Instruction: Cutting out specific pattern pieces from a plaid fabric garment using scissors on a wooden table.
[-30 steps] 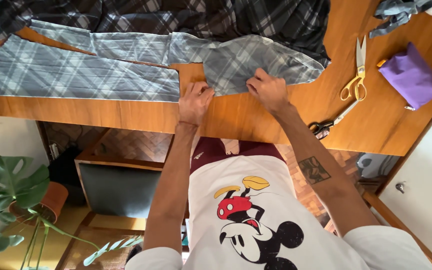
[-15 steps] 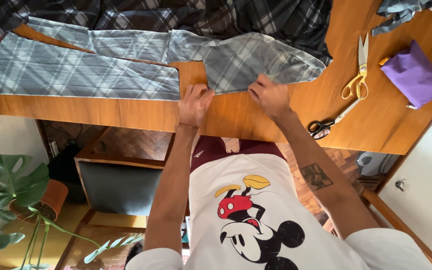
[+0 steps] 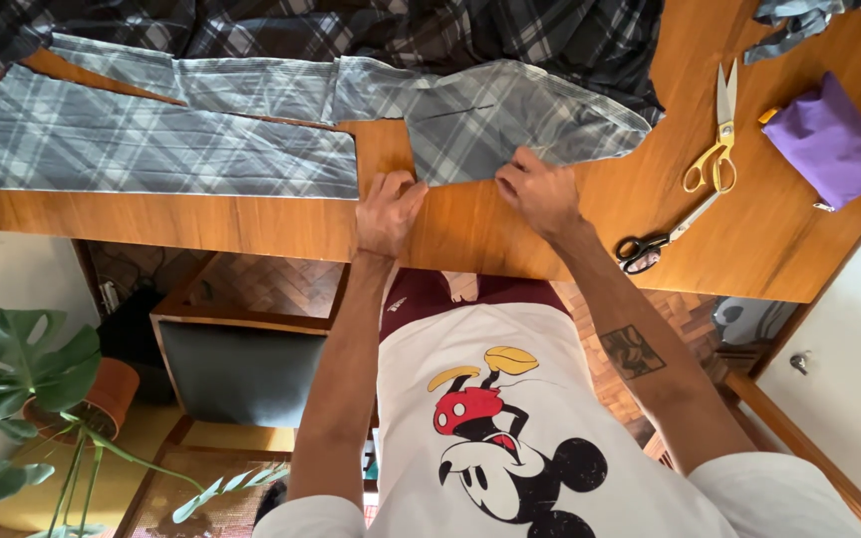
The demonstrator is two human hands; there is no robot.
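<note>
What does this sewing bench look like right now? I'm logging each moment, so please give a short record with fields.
left hand: pressing the near edge of the curved plaid piece
right hand: pinching the same edge
beside them: long plaid panel, lying flat
tools: yellow-handled scissors, black-handled scissors
far right: purple pouch
surface: wooden table

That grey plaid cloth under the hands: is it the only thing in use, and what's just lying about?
In use:
left hand
right hand
grey plaid cloth piece both hands pinch

Lying about:
yellow-handled scissors
black-handled scissors
purple bundle
long plaid panel
</note>
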